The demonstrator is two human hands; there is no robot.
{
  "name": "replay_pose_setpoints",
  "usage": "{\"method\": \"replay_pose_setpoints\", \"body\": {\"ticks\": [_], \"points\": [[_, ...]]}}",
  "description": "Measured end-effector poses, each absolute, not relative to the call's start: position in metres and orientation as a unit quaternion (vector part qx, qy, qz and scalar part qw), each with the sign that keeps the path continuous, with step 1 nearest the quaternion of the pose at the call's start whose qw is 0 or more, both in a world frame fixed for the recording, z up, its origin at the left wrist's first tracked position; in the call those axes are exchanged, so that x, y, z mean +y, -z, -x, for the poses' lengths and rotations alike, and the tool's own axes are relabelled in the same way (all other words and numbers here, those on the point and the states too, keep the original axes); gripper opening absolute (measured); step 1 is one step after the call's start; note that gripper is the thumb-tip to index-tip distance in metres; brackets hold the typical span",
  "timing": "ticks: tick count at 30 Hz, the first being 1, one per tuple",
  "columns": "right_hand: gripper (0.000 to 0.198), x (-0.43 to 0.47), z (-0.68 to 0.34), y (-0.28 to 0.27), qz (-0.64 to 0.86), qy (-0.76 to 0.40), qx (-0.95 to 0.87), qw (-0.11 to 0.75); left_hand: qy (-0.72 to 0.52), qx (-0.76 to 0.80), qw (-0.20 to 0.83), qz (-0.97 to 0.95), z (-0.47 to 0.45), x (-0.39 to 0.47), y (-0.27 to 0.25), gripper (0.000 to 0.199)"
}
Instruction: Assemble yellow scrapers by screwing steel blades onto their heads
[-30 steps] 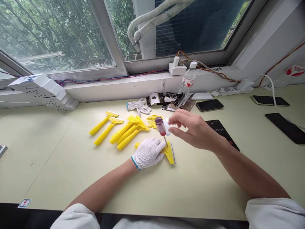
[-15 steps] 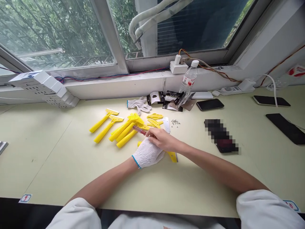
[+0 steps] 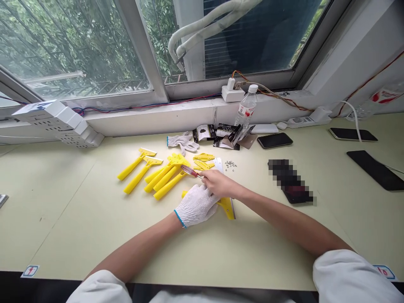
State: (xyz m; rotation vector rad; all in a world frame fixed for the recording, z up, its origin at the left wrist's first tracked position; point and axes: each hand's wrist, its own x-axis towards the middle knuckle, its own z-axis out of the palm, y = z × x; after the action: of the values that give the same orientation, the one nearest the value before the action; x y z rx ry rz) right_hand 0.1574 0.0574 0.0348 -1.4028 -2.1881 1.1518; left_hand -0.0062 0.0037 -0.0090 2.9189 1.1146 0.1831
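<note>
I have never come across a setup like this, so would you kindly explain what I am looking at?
There is no machine here, only a person's two hands, seen by a head-worn camera looking forward and down. The left hand, in a white knitted glove with a blue cuff, holds a yellow plastic scraper at the pale table. The bare right hand holds a clear, reddish-handled screwdriver. Beyond the hands lie small silvery metal fasteners, flat yellow plastic pieces and a second white knitted glove.

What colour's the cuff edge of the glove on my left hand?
The cuff edge of the glove is blue, best seen in the head view.
</note>
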Motion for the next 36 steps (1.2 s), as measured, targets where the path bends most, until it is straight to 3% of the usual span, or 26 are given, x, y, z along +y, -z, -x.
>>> {"method": "replay_pose_setpoints", "body": {"ticks": [4,7,9,12,17,19,36], "points": [[0.030,0.070,-0.179,-0.048,0.445,-0.469,-0.701,0.302,-0.022,0.320,-0.010,-0.947,0.012,0.003,0.000,0.038],[0.071,0.077,-0.202,-0.072,0.354,-0.579,-0.626,0.384,-0.010,0.326,-0.003,-0.945,0.014,0.004,-0.002,0.036],[0.082,0.078,-0.217,-0.090,0.319,-0.607,-0.610,0.397,-0.012,0.338,-0.006,-0.941,0.014,0.003,-0.002,0.034],[0.071,0.078,-0.234,-0.110,0.336,-0.582,-0.610,0.420,-0.023,0.353,-0.009,-0.935,0.015,0.002,-0.001,0.034],[0.018,0.077,-0.241,-0.114,0.379,-0.555,-0.626,0.395,-0.014,0.387,-0.023,-0.922,0.015,0.000,-0.001,0.034],[0.009,0.077,-0.240,-0.112,0.393,-0.528,-0.645,0.387,-0.008,0.399,-0.027,-0.917,0.015,0.000,-0.002,0.036],[0.008,0.077,-0.234,-0.107,0.397,-0.525,-0.636,0.402,-0.006,0.416,-0.007,-0.909,0.013,0.001,-0.003,0.036]]}}
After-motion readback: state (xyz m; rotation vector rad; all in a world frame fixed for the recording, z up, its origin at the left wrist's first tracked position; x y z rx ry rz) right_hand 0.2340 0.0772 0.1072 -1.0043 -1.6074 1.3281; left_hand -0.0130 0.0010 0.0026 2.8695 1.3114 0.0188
